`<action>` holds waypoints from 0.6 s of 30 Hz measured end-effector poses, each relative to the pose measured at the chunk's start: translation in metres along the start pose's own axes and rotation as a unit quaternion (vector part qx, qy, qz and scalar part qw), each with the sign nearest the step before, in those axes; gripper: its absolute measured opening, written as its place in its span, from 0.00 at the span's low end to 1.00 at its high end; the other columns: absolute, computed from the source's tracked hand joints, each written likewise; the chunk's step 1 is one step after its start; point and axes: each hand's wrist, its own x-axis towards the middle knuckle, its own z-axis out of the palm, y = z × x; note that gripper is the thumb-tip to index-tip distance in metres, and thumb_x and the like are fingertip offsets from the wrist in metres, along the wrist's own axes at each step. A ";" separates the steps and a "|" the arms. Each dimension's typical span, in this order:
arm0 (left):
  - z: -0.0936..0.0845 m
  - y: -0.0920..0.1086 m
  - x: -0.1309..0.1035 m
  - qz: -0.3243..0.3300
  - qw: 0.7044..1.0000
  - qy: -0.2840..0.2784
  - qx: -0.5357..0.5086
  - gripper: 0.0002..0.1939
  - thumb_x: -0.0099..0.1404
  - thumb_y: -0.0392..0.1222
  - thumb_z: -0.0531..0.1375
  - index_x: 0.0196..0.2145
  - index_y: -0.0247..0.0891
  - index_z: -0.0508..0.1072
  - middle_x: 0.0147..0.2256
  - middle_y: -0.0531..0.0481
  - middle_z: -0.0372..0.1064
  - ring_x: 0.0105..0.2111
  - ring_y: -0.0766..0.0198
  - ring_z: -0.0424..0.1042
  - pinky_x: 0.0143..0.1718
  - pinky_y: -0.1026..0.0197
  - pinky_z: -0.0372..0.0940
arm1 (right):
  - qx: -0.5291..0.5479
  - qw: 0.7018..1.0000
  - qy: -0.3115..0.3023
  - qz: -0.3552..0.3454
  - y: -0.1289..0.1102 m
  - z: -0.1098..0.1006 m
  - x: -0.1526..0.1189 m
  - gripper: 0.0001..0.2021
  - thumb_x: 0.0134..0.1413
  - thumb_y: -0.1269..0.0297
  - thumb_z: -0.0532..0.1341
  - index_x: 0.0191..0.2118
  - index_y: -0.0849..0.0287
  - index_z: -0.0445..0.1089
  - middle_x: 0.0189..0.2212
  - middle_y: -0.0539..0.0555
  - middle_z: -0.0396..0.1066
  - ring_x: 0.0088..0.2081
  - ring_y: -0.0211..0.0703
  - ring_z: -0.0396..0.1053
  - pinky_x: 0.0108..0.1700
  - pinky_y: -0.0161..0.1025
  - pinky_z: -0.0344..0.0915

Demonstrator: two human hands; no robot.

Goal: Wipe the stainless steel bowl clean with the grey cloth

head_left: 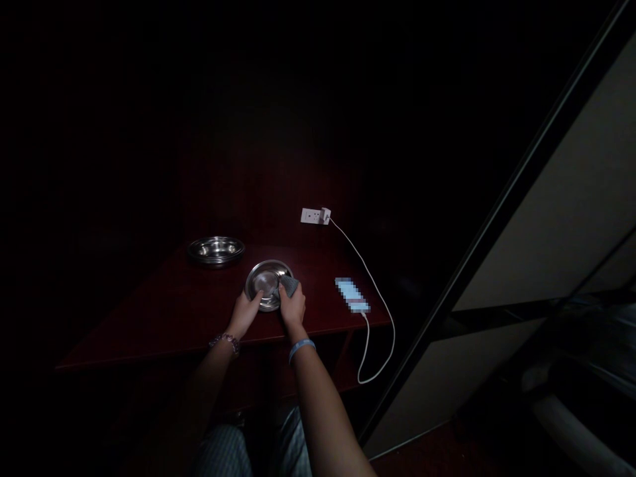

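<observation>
A round, shiny metal plate [266,283] is tilted up over the front part of the dark red table. My left hand [244,313] grips its lower left rim, with the thumb laid over the inside. In my right hand [293,305] is a folded grey cloth [289,286], pressed against the right side of the plate's inner face. The fingers under the plate are hidden. Further back on the left, a few metal plates [216,250] appear to sit stacked on the table.
A lit phone [352,295] lies on the table [163,311] to the right. Its white cable [380,291] loops past the table edge up to a charger [324,215] in a wall socket [311,216]. A pale panel [556,185] stands at the right.
</observation>
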 end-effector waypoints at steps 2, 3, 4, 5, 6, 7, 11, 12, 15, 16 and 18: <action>-0.001 0.001 -0.001 0.005 1.000 -0.005 0.000 0.21 0.59 0.43 0.59 0.49 0.32 0.72 0.50 0.38 0.74 0.52 0.52 0.72 0.57 0.53 0.62 | -0.002 1.000 0.001 -0.002 -0.001 -0.001 -0.001 0.19 0.60 0.50 0.57 0.52 0.56 0.67 0.44 0.60 0.76 0.45 0.52 0.76 0.45 0.42 0.69; -0.001 0.002 -0.001 0.004 1.000 -0.005 0.000 0.21 0.59 0.43 0.59 0.49 0.33 0.72 0.50 0.38 0.74 0.52 0.52 0.72 0.58 0.53 0.62 | -0.003 1.000 0.002 -0.003 -0.002 -0.001 -0.001 0.19 0.60 0.50 0.57 0.52 0.56 0.67 0.44 0.59 0.76 0.45 0.52 0.76 0.46 0.41 0.69; -0.001 0.002 -0.001 0.002 1.000 -0.005 -0.001 0.21 0.59 0.43 0.59 0.49 0.33 0.72 0.50 0.39 0.74 0.53 0.53 0.72 0.58 0.53 0.61 | -0.004 1.000 0.004 -0.003 -0.003 -0.002 -0.002 0.19 0.60 0.51 0.58 0.52 0.56 0.67 0.44 0.59 0.76 0.45 0.51 0.76 0.46 0.41 0.69; -0.001 0.003 -0.002 0.001 1.000 -0.005 -0.002 0.21 0.59 0.43 0.59 0.49 0.33 0.72 0.50 0.39 0.74 0.53 0.53 0.72 0.58 0.53 0.61 | -0.004 1.000 0.005 -0.002 -0.003 -0.002 -0.002 0.19 0.60 0.51 0.58 0.52 0.56 0.67 0.44 0.59 0.76 0.45 0.51 0.76 0.46 0.41 0.69; -0.001 0.003 -0.002 0.001 1.000 -0.004 -0.004 0.21 0.59 0.43 0.59 0.49 0.33 0.72 0.50 0.39 0.74 0.53 0.53 0.72 0.58 0.53 0.61 | -0.005 1.000 0.005 0.000 -0.003 -0.002 -0.002 0.19 0.60 0.51 0.58 0.52 0.56 0.67 0.44 0.59 0.76 0.45 0.51 0.76 0.46 0.41 0.69; -0.001 0.004 -0.002 0.001 1.000 -0.003 -0.006 0.21 0.59 0.43 0.59 0.49 0.33 0.72 0.50 0.39 0.74 0.53 0.53 0.72 0.58 0.53 0.61 | -0.006 1.000 0.005 0.001 -0.003 -0.002 -0.002 0.19 0.60 0.51 0.58 0.52 0.56 0.67 0.44 0.59 0.76 0.45 0.51 0.76 0.45 0.41 0.69; -0.001 0.007 -0.003 0.003 1.000 0.002 -0.008 0.19 0.59 0.42 0.59 0.47 0.33 0.73 0.49 0.39 0.75 0.53 0.53 0.72 0.58 0.53 0.62 | -0.008 1.000 0.004 -0.001 -0.003 -0.002 -0.002 0.19 0.60 0.50 0.58 0.52 0.55 0.67 0.44 0.58 0.77 0.44 0.51 0.76 0.45 0.41 0.69; -0.001 0.008 -0.004 0.002 1.000 0.004 -0.006 0.19 0.59 0.42 0.59 0.47 0.33 0.73 0.49 0.39 0.75 0.52 0.53 0.72 0.58 0.53 0.62 | -0.008 1.000 0.005 -0.001 -0.002 -0.001 -0.001 0.20 0.60 0.50 0.58 0.52 0.55 0.67 0.44 0.58 0.76 0.45 0.51 0.76 0.46 0.41 0.69; -0.001 0.012 -0.005 0.002 1.000 0.009 0.002 0.19 0.60 0.41 0.58 0.47 0.31 0.73 0.49 0.37 0.75 0.52 0.52 0.72 0.57 0.53 0.62 | -0.008 1.000 0.005 0.002 -0.003 -0.001 -0.001 0.21 0.60 0.49 0.58 0.54 0.56 0.66 0.44 0.59 0.76 0.45 0.51 0.75 0.47 0.42 0.69; -0.001 0.013 -0.006 0.001 1.000 0.009 0.005 0.19 0.60 0.41 0.58 0.47 0.31 0.73 0.49 0.37 0.74 0.52 0.52 0.72 0.57 0.53 0.62 | -0.008 1.000 0.003 0.003 -0.003 -0.001 0.000 0.22 0.60 0.49 0.58 0.54 0.56 0.66 0.44 0.59 0.76 0.45 0.51 0.75 0.47 0.42 0.69; 0.000 0.014 -0.006 -0.004 1.000 0.011 0.012 0.19 0.60 0.41 0.58 0.47 0.31 0.73 0.49 0.37 0.74 0.52 0.52 0.72 0.57 0.53 0.62 | -0.007 1.000 0.000 0.006 -0.003 -0.001 0.000 0.22 0.60 0.50 0.58 0.54 0.57 0.66 0.44 0.60 0.76 0.46 0.51 0.75 0.47 0.42 0.69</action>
